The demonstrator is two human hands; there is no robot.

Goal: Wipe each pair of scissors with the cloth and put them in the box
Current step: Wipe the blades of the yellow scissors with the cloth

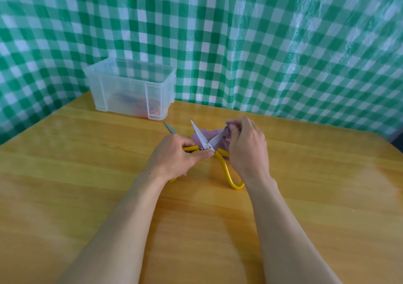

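Backdrop: A green-and-white checked plastic curtain (261,43) hung behind a wooden desk (87,174).
Box: A clear, lidless box (122,83) stood at the back of the desk, against the curtain.
Box contents: Red and orange shapes (150,109) and something darker showed through the frosted wall at the bottom. They were too blurred to name, though they were probably pairs already wiped.
Scissors: The yellow-handled scissors (206,141) were in front of the box, nearer the person. The blades were spread in a V, one pointing back toward the box and one angled away from it.
Left hand: The left hand (174,157) was curled round one yellow handle, with a finger stretched to the pivot screw.
Right hand: The right hand (246,148) pinched the purple cloth (210,133) round the blade angled away from the box.
Second pair: A grey blade tip (170,128) showed between the box and the left hand. The rest was hidden.
Step in hand: Wiping a blade, it seemed, with the drop into the box not yet done.
Doing it well: Keep cloth between fingertips and edge, draw from pivot to tip, steady the pivot so the blades cannot snap together, do the other blade, then close them before lifting to the box.
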